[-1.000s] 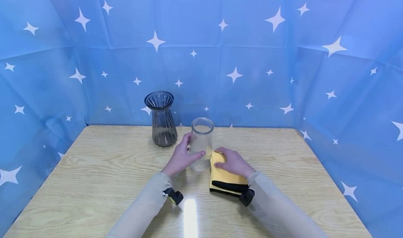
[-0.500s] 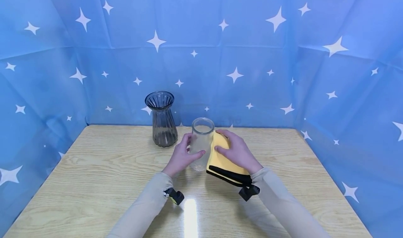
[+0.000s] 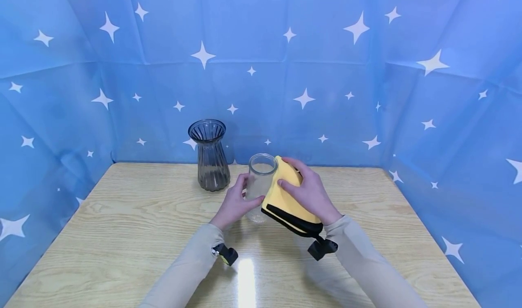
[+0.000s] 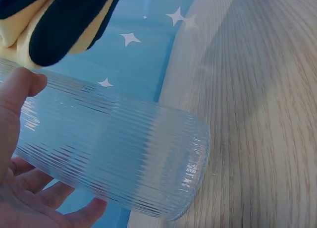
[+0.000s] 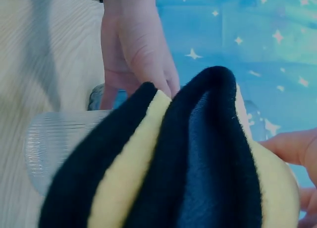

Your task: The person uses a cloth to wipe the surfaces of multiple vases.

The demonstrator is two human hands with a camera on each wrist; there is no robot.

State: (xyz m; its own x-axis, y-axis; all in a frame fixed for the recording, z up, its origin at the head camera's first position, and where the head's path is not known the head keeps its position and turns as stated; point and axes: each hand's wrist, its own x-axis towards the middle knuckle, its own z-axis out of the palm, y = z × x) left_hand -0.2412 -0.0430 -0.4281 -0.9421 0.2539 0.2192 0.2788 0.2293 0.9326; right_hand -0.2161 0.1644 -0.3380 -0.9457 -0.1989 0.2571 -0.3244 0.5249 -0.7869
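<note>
Vase (image 3: 213,163) nearby, left grip (image 3: 233,204) clasps jar (image 3: 256,188) partly hidden by cloth (image 3: 285,198) right grip (image 3: 311,191) pinches.

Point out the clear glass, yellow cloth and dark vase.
Clear glass (image 4: 114,143): left wrist view, middle of its ribbed side.
Yellow cloth (image 3: 285,200): head view, yellow face above its black edging.
Dark vase (image 3: 212,161): head view, fluted body below its rim.

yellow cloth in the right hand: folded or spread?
Folded. The right wrist view shows several black-edged layers of the yellow cloth side by side, gripped together by the right hand.
</note>
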